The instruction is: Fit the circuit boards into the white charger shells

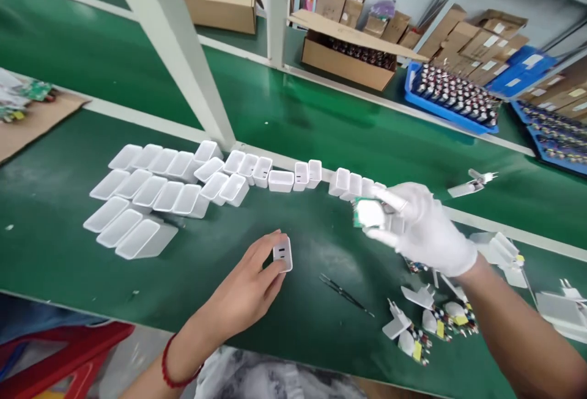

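My bare left hand (247, 286) grips a white plastic charger housing (283, 255) between thumb and fingers. Two dark slots show inside its open end. My right hand (417, 225), in a white glove, holds a green circuit board (359, 212) with a bright white block on it, to the right of the housing and apart from it. Black tweezers (346, 295) lie on the green table between the hands. Rows of open white housings (167, 194) stand to the left, and a shorter row (351, 182) sits behind the right hand.
Loose circuit boards with white plug parts (413, 332) lie at the front right. More white parts (499, 249) rest beside the right forearm. Past a white post (169, 44), a shelf carries an open carton (348, 60) and a blue tray of components (452, 96). A red stool (68, 356) stands at lower left.
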Demonstrator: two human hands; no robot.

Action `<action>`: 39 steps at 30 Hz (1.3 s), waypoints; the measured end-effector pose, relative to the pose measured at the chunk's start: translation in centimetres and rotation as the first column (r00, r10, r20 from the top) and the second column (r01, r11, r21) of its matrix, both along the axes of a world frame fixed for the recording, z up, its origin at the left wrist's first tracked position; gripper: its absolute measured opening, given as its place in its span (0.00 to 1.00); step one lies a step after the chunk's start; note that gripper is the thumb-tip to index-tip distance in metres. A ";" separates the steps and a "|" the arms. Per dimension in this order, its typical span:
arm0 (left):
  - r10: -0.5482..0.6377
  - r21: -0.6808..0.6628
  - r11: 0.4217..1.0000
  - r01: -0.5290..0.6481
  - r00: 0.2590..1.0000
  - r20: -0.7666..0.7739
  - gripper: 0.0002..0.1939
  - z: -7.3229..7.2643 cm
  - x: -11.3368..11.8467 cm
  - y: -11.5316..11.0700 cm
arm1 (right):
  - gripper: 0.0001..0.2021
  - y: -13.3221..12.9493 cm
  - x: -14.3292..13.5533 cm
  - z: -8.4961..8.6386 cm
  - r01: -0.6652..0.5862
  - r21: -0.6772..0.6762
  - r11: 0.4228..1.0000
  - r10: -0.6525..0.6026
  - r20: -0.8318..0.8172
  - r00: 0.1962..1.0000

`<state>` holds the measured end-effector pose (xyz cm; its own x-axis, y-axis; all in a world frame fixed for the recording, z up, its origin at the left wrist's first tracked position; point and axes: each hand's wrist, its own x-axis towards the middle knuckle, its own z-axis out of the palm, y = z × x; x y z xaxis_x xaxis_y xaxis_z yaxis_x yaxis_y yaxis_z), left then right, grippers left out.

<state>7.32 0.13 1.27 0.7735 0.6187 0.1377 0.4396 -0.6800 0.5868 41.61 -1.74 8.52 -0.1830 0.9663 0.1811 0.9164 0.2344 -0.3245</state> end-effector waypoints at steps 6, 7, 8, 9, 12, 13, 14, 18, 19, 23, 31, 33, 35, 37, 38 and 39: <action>0.307 -0.353 0.896 -0.271 0.950 0.049 0.30 -2.3 -1.0 -1.1 | 0.22 0.0 -9.9 -0.6 -0.278 -0.030 0.960 0.279 0.029 0.960; 0.315 -0.374 0.886 -0.273 0.947 0.055 0.30 -2.7 -0.9 -1.1 | 0.20 0.2 -10.9 -0.6 -0.298 -0.049 0.953 0.300 0.048 0.953; 0.316 -0.386 0.882 -0.269 0.946 0.064 0.30 -3.0 -0.8 -1.0 | 0.19 0.4 -11.8 -0.4 -0.310 -0.077 0.948 0.316 0.074 0.946; 0.319 -0.390 0.881 -0.266 0.945 0.075 0.30 -3.2 -0.7 -1.0 | 0.16 0.6 -12.5 -0.3 -0.320 -0.106 0.941 0.331 0.108 0.937; 0.334 -0.373 0.887 -0.273 0.936 0.109 0.30 -3.7 -0.6 -0.9 | 0.10 1.4 -14.4 0.2 -0.349 -0.212 0.913 0.396 0.245 0.885; 0.334 -0.364 0.891 -0.272 0.935 0.120 0.29 -3.8 -0.6 -0.9 | 0.08 1.7 -14.9 0.4 -0.350 -0.245 0.904 0.414 0.292 0.862; 0.331 -0.352 0.897 -0.267 0.934 0.133 0.29 -3.9 -0.5 -1.0 | 0.07 1.9 -15.3 0.6 -0.349 -0.274 0.896 0.428 0.327 0.842; 0.302 -0.289 0.927 -0.239 0.933 0.197 0.27 -4.5 -0.5 -1.0 | 0.08 2.6 -16.4 1.0 -0.320 -0.309 0.895 0.421 0.351 0.837; 0.296 -0.279 0.932 -0.233 0.933 0.206 0.27 -4.6 -0.5 -1.0 | 0.08 2.8 -16.5 1.1 -0.315 -0.314 0.896 0.419 0.357 0.835; 0.281 -0.256 0.941 -0.223 0.935 0.218 0.27 -4.9 -0.5 -0.9 | 0.08 3.1 -17.2 1.3 -0.308 -0.384 0.870 0.473 0.474 0.743; 0.261 -0.228 0.952 -0.206 0.934 0.244 0.26 -4.9 -0.5 -0.7 | 0.05 3.5 -18.4 1.2 -0.251 -0.457 0.853 0.454 0.414 0.789; 0.256 -0.217 0.955 -0.203 0.932 0.257 0.27 -5.1 -0.6 -0.7 | 0.07 3.5 -18.6 1.3 -0.269 -0.463 0.845 0.511 0.544 0.666; 0.253 -0.205 0.958 -0.201 0.930 0.268 0.27 -5.3 -0.6 -0.7 | 0.08 3.4 -18.7 1.3 -0.304 -0.450 0.840 0.539 0.620 0.571; 0.253 -0.202 0.958 -0.202 0.927 0.276 0.26 -5.4 -0.6 -0.7 | 0.08 3.2 -18.7 1.0 -0.335 -0.428 0.840 0.543 0.653 0.528; 0.255 -0.203 0.958 -0.202 0.925 0.282 0.26 -5.4 -0.6 -0.7 | 0.07 3.1 -18.7 0.9 -0.342 -0.415 0.843 0.538 0.665 0.518; 0.257 -0.206 0.957 -0.203 0.923 0.287 0.26 -5.4 -0.6 -0.7 | 0.07 3.1 -18.7 0.7 -0.347 -0.401 0.848 0.529 0.677 0.511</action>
